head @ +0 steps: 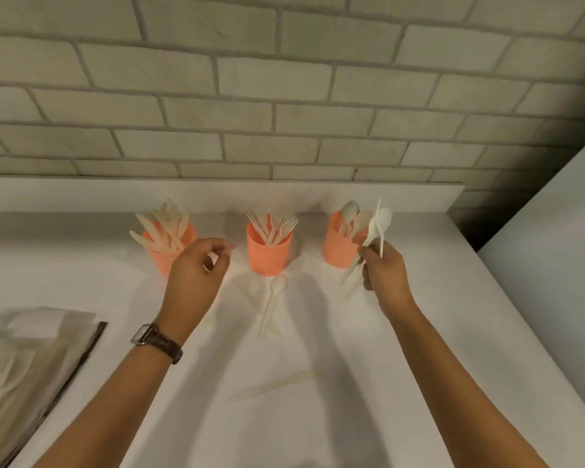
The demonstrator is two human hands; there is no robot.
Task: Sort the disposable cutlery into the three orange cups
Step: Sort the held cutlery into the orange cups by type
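Countertop, plain white [419, 366], is carrying three perforated orange plastic cups [269, 265]: left cup [164, 256] with knives [163, 224], middle cup [267, 253] with forks [272, 224], right cup [338, 248] with spoons [350, 212]. Our right hand [384, 271] is gripping white plastic spoons [379, 224] beside the right cup; our left hand [196, 275] is hovering loosely curled, empty, by the left cup. Two loose spoons [270, 307] and one loose knife [274, 383] are lying between our arms.

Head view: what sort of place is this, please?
Probably an indoor kitchen or serving area: a white counter runs along a pale brick wall, and three orange cups on it hold disposable cutlery.
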